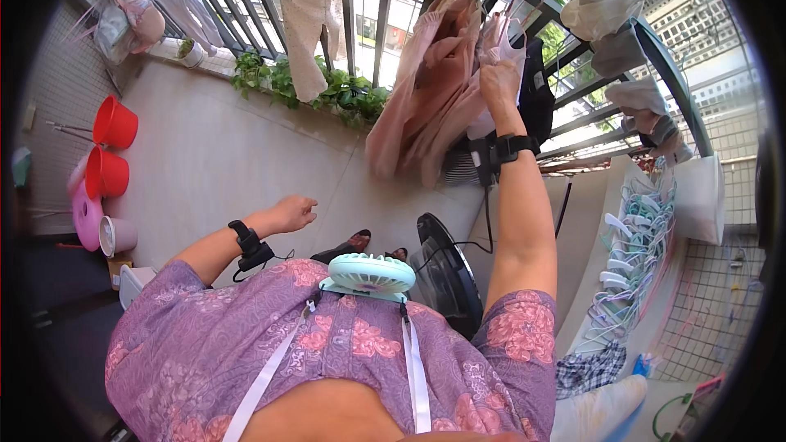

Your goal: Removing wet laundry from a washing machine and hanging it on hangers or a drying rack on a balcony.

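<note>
My right hand (498,83) is raised at the balcony railing, its fingers closed on light pink fabric just below the hangers. Beside it hangs a long dusty-pink garment (439,73), whose lower folds spread towards the floor. Behind the wrist is a black garment (538,95), and striped fabric (462,167) shows lower down. Exactly which folds are in the grip is hidden by the fingers. My left hand (291,213) hovers over the tiled floor (245,153), holding nothing, with its fingers loosely bent and slightly apart.
Speckled trousers (310,24) hang on the railing above leafy plants (344,89). Red buckets (115,121) stand along the left wall. By my feet is a black-rimmed round object (451,270). Many hangers (632,258) crowd the right ledge. A mint fan (371,273) hangs at my chest.
</note>
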Available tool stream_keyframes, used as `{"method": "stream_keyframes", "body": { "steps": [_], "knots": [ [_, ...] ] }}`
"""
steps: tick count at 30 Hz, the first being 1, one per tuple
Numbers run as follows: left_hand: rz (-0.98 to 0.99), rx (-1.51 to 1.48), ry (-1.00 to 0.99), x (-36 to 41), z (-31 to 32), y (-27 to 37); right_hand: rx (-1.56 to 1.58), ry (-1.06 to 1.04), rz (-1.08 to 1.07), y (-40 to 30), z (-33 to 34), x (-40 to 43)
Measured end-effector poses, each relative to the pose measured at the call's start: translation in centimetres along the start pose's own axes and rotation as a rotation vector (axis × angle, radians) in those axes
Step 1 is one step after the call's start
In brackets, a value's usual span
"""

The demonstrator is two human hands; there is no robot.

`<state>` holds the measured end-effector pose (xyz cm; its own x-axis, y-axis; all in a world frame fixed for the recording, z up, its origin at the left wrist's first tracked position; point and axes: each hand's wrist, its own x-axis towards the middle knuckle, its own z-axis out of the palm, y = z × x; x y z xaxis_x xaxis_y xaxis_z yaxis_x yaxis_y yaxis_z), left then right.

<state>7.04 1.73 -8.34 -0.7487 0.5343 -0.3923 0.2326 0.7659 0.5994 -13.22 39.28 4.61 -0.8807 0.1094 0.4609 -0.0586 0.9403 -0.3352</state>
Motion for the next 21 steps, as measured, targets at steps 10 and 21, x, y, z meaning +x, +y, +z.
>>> {"method": "stream_keyframes", "body": {
  "steps": [10, 21],
  "knots": [
    [0.142, 0.091, -0.321, 4.1, 0.4, 1.1, 0.585, -0.179, 0.324, -1.8, -3.5, -21.9],
    [0.304, 0.173, -0.407, 6.1, 3.3, 5.6, 0.919, -0.068, 1.96, -1.1, -9.2, -58.6]
  ]
}}
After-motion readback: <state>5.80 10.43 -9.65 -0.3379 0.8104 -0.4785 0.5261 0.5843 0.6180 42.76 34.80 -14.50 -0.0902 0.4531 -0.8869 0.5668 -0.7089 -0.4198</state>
